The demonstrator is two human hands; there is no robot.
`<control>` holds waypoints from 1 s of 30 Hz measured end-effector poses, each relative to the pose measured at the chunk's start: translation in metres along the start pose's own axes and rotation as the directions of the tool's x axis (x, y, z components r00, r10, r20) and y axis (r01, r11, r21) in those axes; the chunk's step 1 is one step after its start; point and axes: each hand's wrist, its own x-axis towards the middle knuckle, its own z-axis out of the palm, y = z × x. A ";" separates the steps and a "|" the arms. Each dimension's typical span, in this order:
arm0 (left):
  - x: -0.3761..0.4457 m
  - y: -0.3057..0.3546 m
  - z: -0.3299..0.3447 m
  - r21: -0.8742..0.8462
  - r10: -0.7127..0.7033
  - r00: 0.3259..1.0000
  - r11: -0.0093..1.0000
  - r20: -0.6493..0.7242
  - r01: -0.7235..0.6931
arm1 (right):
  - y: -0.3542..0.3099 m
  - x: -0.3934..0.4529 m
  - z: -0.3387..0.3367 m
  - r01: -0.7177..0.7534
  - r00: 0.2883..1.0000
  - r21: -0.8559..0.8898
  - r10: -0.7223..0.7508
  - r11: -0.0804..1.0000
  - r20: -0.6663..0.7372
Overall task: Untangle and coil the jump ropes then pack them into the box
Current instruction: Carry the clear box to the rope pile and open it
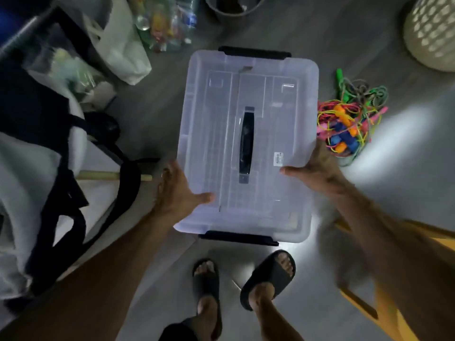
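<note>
1. Gripping the box (248,134) from both sides, the person holds it above the floor (406,183), lid on and seen from above.
2. The left hand (176,193) clasps the box's left edge near the near corner; its thumb lies flat on the lid and its fingers (165,173) curl down round the side.
3. The right hand (317,166) clasps the right edge, thumb pointing inward across the lid, fingers wrapped round the side and mostly hidden.
4. The box is clear plastic with a black handle (246,142) along the middle of the lid and black latches (254,52) at the far and near ends. A small label (279,158) sits just right of the handle.
5. The ropes (349,124) lie in one tangled heap on the floor just beside the box's right side, outside it: green cords at the far end, yellow, pink, orange and blue parts nearer.
6. Two feet in black slides (268,279) stand on the floor below the box.
7. A white bag with black straps (73,168) fills the left side; a wooden stick (98,175) lies across it.
8. A perforated pale lamp (430,30) stands at the far right, a dark bucket (234,8) at the top.
</note>
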 end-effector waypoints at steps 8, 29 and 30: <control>0.104 0.014 -0.006 -0.090 -0.073 0.996 0.994 -0.059 0.068 | -0.023 0.134 0.019 0.009 0.996 -0.106 0.000 0.994 0.085; 0.334 0.035 -0.003 -0.035 -0.146 0.984 0.989 -0.106 0.143 | -0.070 0.347 0.104 -0.137 0.970 -0.285 0.186 0.949 0.155; 0.333 0.049 -0.001 -0.001 -0.080 0.987 0.997 -0.141 0.081 | -0.069 0.344 0.104 -0.183 0.956 -0.302 0.241 0.935 0.166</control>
